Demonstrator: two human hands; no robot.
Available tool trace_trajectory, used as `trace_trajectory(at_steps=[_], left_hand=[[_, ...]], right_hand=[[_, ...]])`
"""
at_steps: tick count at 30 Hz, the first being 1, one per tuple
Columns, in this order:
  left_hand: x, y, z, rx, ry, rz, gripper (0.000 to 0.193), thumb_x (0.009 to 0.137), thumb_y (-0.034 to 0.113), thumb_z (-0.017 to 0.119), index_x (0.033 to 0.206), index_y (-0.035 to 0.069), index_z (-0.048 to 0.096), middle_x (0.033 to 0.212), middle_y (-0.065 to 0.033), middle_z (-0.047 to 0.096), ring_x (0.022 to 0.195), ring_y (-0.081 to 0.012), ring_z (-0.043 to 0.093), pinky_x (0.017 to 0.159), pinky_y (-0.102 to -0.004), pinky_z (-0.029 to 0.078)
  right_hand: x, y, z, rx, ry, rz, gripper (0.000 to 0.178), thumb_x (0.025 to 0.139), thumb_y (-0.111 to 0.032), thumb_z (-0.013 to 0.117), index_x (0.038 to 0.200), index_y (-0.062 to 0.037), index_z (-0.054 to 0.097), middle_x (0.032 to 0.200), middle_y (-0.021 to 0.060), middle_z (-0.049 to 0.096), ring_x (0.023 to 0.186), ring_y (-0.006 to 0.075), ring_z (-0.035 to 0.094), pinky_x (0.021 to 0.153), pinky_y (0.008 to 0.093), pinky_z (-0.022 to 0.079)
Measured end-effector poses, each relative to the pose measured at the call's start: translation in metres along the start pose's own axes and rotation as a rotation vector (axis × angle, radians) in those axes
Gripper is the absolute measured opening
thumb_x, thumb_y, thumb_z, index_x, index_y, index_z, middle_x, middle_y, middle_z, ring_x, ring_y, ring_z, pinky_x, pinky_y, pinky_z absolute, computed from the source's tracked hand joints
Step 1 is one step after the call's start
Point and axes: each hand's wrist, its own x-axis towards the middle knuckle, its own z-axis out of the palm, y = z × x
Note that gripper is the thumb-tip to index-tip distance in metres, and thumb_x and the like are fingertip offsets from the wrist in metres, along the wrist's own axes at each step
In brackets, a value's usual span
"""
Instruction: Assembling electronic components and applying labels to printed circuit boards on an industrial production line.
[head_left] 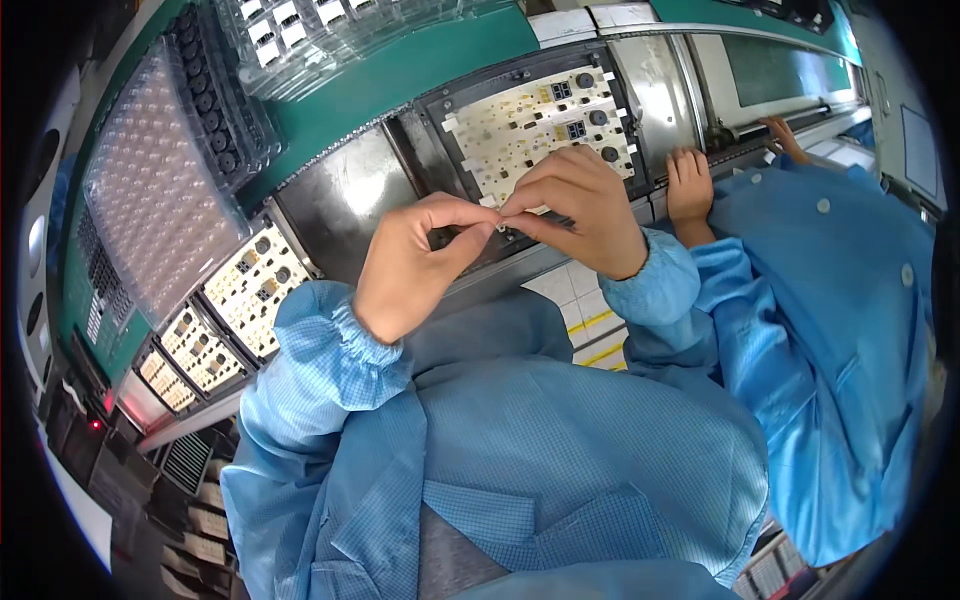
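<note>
My left hand (pixel 415 262) and my right hand (pixel 585 208) meet with pinched fingertips just over the near edge of a circuit board. A small pale piece shows at the fingertips, too tiny to name, and both hands seem closed on it. The cream circuit board (pixel 500 125) lies in a black frame (pixel 440 110) on the conveyor line, carrying dark round parts and two small black displays. My right wrist hangs over the frame's near right side.
More populated boards (pixel 255 290) sit in frames on the left. A clear bubbled tray (pixel 160 190), a tray of black round parts (pixel 215 120) and a tray of white parts (pixel 300 25) rest on the green surface. Close on the right, a blue-sleeved co-worker's hand (pixel 689 185) touches the rail.
</note>
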Motion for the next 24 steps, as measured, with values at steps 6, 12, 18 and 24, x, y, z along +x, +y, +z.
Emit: trace_trajectory(at_steps=[6, 12, 18, 24], left_hand=[[0.025, -0.013, 0.012, 0.023, 0.067, -0.009, 0.011, 0.081, 0.0, 0.06, 0.09, -0.003, 0.066, 0.082, -0.0081, 0.062, 0.078, -0.0137, 0.059, 0.072, -0.0244, 0.045], [0.052, -0.019, 0.012, -0.321, -0.086, -0.243, 0.02, 0.086, 0.008, 0.057, 0.102, -0.004, 0.062, 0.097, -0.0058, 0.064, 0.089, -0.0099, 0.058, 0.081, -0.0232, 0.045], [0.072, -0.02, 0.013, -0.724, -0.106, -0.478, 0.03, 0.088, 0.022, 0.057, 0.112, 0.005, 0.06, 0.106, -0.0029, 0.062, 0.093, -0.008, 0.055, 0.085, -0.0232, 0.042], [0.087, -0.026, 0.005, -0.788, -0.093, -0.539, 0.037, 0.088, 0.03, 0.057, 0.118, 0.007, 0.057, 0.11, -0.0018, 0.06, 0.093, -0.0073, 0.054, 0.088, -0.0242, 0.04]], right_hand=[[-0.001, 0.037, 0.006, -0.082, 0.0, -0.116, 0.02, 0.061, -0.008, 0.073, 0.077, -0.0133, 0.061, 0.078, -0.0014, 0.058, 0.071, 0.0189, 0.054, 0.065, 0.031, 0.039], [0.003, 0.058, 0.001, -0.165, 0.063, -0.132, 0.021, 0.061, -0.008, 0.071, 0.076, -0.0125, 0.058, 0.078, -0.0014, 0.058, 0.071, 0.0193, 0.054, 0.064, 0.0317, 0.039], [0.008, 0.077, -0.003, -0.118, 0.113, -0.058, 0.021, 0.062, -0.005, 0.07, 0.077, -0.0117, 0.058, 0.079, 0.0004, 0.06, 0.073, 0.0208, 0.056, 0.065, 0.0322, 0.04], [0.019, 0.105, -0.023, -0.155, 0.15, 0.033, 0.016, 0.066, -0.001, 0.067, 0.078, -0.0091, 0.059, 0.081, 0.0024, 0.061, 0.075, 0.02, 0.057, 0.071, 0.03, 0.042]])
